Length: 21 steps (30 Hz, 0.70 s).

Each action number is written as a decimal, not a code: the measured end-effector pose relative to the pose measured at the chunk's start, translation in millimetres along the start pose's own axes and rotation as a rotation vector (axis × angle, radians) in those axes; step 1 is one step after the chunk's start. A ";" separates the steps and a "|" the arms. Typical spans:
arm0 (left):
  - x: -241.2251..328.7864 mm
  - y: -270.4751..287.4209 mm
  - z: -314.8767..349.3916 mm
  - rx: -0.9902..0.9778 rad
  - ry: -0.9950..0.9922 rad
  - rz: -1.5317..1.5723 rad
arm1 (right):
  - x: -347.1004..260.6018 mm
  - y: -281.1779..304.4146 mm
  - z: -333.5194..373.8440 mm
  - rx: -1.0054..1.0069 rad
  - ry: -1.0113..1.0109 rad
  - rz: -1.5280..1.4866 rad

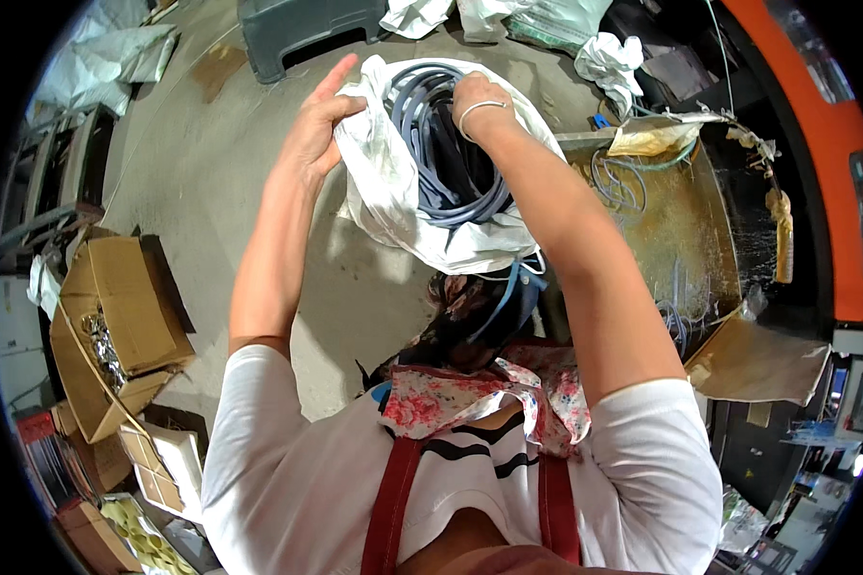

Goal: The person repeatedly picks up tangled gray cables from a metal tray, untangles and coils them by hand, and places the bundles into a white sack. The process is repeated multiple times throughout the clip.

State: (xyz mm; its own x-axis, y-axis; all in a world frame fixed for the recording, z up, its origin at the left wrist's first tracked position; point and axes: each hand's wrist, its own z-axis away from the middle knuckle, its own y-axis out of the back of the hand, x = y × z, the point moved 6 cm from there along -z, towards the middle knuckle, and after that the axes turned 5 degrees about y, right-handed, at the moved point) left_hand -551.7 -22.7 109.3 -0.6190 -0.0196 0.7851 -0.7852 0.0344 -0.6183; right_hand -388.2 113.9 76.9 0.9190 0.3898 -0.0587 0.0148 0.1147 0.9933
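Observation:
A white woven sack [384, 206] hangs open in front of me, its mouth facing up. Inside it lies a coil of grey-blue cable [417, 125], with black strands or cloth [468, 158] in the middle of the loops. My left hand [318, 123] is at the sack's left rim, thumb against the white material and index finger stretched out past it. My right hand [479, 103] reaches into the sack with curled fingers at the coil's upper right; the fingertips are hidden.
A dark grey plastic step stool [297, 34] stands beyond the sack. On the left are open cardboard boxes [134, 307] and a dark rack [58, 182]. At right, a worn metal tray [676, 220] with loose cable borders an orange machine [820, 144]. White sacks [609, 67] lie farther back.

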 end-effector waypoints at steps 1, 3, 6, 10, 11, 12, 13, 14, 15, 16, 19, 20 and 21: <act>2.3 -1.5 2.3 0.010 0.016 -0.034 | 6.9 -12.6 -1.1 0.012 -0.010 -0.029; 7.3 5.2 6.5 0.036 0.028 -0.093 | 12.4 -20.9 8.9 0.040 -0.012 -0.071; 3.5 18.7 14.3 0.355 0.171 -0.145 | 3.4 -18.6 20.6 0.008 0.123 -0.007; -12.2 20.2 -3.3 0.240 0.417 0.105 | -31.7 -1.6 25.3 0.024 0.161 -0.016; -9.2 11.4 -10.4 0.194 0.434 0.136 | -37.8 2.0 23.6 0.016 0.152 0.023; -2.6 5.0 -16.9 0.226 0.366 0.112 | -39.5 -2.9 23.9 -0.049 0.106 -0.010; 7.9 -6.3 -20.3 0.179 0.350 0.100 | -41.3 -9.8 24.4 -0.116 0.063 -0.046; 22.5 -28.5 -23.4 0.161 0.266 0.064 | -30.8 -30.3 20.7 -0.214 -0.010 -0.013; 38.4 -50.5 -25.5 0.139 0.180 0.027 | -7.1 -66.6 4.8 -0.114 -0.230 -0.224; 49.8 -60.2 -26.4 0.076 0.171 0.035 | 0.1 -83.2 1.9 -0.079 -0.247 -0.253; 64.1 -49.7 -25.9 0.069 0.099 0.023 | 13.5 -94.7 -11.4 0.061 -0.310 -0.395; 65.2 -45.9 -25.1 0.094 0.086 0.019 | 8.2 -84.5 -8.1 0.056 -0.286 -0.492; 65.6 -49.8 -28.4 0.097 0.077 0.018 | 1.5 -94.7 -25.3 -0.119 -0.216 -0.383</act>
State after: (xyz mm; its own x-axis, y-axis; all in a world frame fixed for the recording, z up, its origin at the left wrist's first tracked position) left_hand -552.8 2.7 192.6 -0.6329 0.0570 0.7722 -0.7742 -0.0624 -0.6299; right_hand -398.1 126.8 -19.8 0.9173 0.1012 -0.3852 0.3361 0.3222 0.8850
